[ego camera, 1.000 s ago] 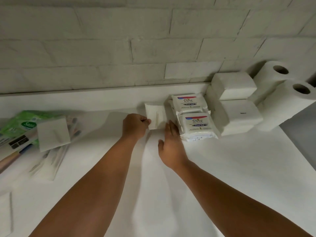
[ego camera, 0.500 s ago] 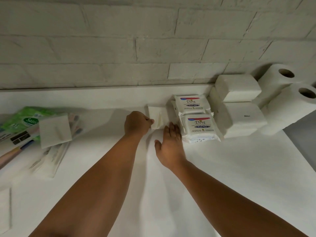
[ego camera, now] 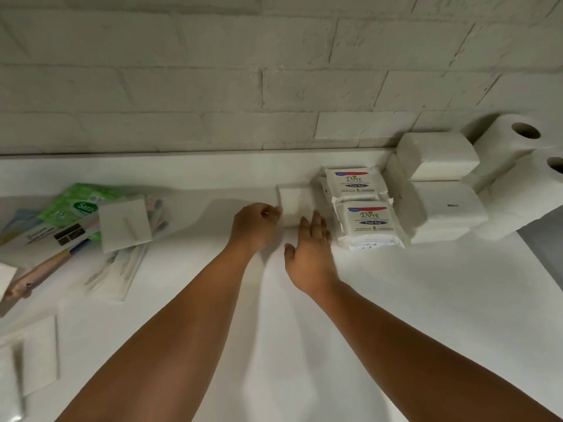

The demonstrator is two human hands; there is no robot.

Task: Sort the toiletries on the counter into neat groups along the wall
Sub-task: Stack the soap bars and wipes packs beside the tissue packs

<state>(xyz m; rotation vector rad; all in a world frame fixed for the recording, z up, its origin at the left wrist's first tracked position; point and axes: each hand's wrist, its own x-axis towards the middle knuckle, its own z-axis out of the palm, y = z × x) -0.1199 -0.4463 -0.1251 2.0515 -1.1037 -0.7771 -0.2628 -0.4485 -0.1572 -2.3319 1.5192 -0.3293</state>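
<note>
Risk-wise, I'd say the white packet (ego camera: pixel 294 205), near the wall just left of the Dove packs (ego camera: pixel 368 223), could skew or bump them if the left hand (ego camera: pixel 254 228), pinching its left edge, shoves hard. Right hand (ego camera: pixel 310 257) lies flat, fingers straight, at its near edge. The unsorted pile (ego camera: pixel 79 220) sits far left on the surface (ego camera: pixel 426 300).
</note>
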